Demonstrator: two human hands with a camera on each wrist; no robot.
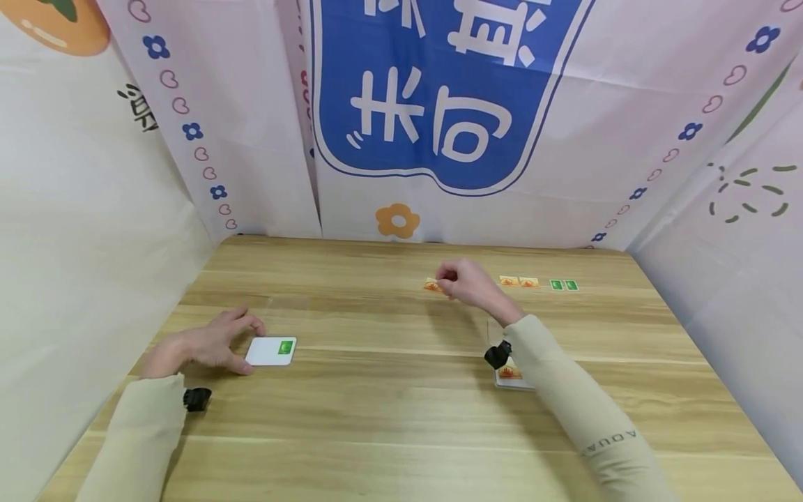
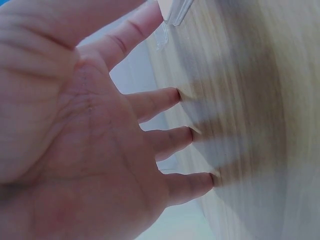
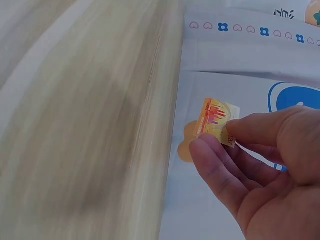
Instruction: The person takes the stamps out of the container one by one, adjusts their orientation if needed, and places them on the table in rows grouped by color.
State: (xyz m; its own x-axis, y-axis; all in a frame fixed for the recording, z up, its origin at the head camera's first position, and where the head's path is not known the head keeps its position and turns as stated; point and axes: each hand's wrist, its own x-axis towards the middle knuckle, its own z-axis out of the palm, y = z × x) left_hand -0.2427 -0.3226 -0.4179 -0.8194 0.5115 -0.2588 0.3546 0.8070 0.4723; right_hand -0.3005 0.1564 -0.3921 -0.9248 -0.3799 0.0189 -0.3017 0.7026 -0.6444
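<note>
In the head view my right hand (image 1: pixel 467 282) is above the far middle of the table, pinching an orange stamp (image 3: pixel 216 120) between thumb and fingers. The right wrist view shows its printed face, with a "120" at one corner. At the left, my left hand (image 1: pixel 216 340) lies beside a white card-like piece (image 1: pixel 266 352) bearing a green stamp (image 1: pixel 285 347). Its thumb and index finger are at that piece's left side. The left wrist view shows the other fingertips (image 2: pixel 172 95) down on the table, with clear plastic (image 2: pixel 175 12) near the index finger.
Two orange stamps (image 1: pixel 518 282) and two green stamps (image 1: pixel 564 285) lie in a row at the far right. Under the right sleeve, a white stack (image 1: pixel 511 382) topped with an orange stamp is partly hidden. A clear plastic piece (image 1: pixel 288 304) lies behind the left card. Printed cloth surrounds the table.
</note>
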